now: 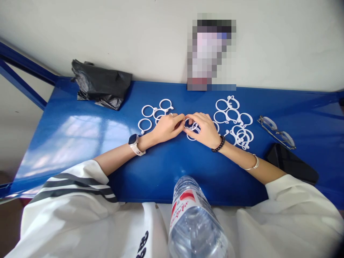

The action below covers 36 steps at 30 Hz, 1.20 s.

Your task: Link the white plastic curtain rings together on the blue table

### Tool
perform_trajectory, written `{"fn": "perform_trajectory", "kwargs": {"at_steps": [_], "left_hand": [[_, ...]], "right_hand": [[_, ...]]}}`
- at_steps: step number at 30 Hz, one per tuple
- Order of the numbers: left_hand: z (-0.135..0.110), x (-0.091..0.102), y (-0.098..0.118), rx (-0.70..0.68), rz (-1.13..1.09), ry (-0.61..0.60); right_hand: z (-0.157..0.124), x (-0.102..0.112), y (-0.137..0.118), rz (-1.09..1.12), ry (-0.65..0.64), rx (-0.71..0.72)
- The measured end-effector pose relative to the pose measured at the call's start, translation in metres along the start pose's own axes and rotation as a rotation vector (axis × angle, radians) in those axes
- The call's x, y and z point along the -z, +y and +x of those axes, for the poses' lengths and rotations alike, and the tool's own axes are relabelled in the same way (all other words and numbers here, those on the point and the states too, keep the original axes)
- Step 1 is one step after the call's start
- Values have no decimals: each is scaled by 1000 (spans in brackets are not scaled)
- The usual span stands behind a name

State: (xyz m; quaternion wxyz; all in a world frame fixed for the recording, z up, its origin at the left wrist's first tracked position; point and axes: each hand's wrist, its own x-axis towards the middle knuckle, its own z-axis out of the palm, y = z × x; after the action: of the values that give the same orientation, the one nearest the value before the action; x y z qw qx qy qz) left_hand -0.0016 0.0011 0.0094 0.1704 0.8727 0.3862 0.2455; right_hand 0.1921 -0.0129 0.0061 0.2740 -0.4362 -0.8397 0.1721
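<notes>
Left hand (167, 128) and right hand (204, 129) pinch ring (191, 130) (fingertips (182, 117) touching).

Glossy blue table (80, 136) against a white wall (107, 28).

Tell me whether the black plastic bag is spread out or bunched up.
Bunched up: the black plastic bag lies in wrinkled folds on the blue table.

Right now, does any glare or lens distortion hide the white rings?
Head view: pale glare washes the blue table at left, just short of the white rings; the wide lens bows the table's edges; the near water bottle looks soft.
</notes>
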Motion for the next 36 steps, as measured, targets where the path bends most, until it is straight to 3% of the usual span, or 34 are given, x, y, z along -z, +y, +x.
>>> {"fn": "perform_trajectory", "kwargs": {"at_steps": [15,28,36], "left_hand": [[0,1,3,29,-100,21],[-2,0,2,115,49,-75],[-3,-4,0,88,-13,4]], "right_hand": [[0,6,-2,129,45,-118],[-1,8,-4,172,71,-149],[0,8,-1,149,70,-155]]}}
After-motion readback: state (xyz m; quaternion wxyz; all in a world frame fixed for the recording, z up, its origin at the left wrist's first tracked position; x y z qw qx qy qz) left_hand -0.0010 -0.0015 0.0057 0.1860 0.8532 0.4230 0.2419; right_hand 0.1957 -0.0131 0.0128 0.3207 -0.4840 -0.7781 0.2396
